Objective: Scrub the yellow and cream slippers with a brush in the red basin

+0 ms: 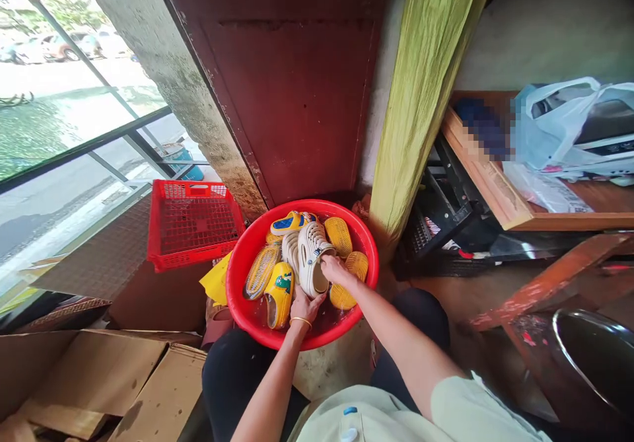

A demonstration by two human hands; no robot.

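A round red basin (pixel 236 296) between my knees holds water and several clogs. My left hand (pixel 304 306) grips the heel end of a white clog (pixel 311 247) from below. At that clog's opening is my right hand (pixel 333 268), its fingers partly hidden inside. Another white clog (pixel 291 250) lies just left of it. A yellow clog with a green figure (pixel 280 290) rests beside my left hand. Yellow soles (pixel 339 235) face up at the right, and one more yellow sole (pixel 262 270) lies at the left. A yellow and blue clog (pixel 292 222) is at the back.
To the left stand a red plastic crate (pixel 191 254) and open cardboard boxes (pixel 94 369). A dark red door (pixel 297 98) is behind the basin, with a yellow-green curtain (pixel 421 85) beside it. A wooden table (pixel 549 222) bears a plastic bag (pixel 569 125). A stool (pixel 594 349) stands lower right.
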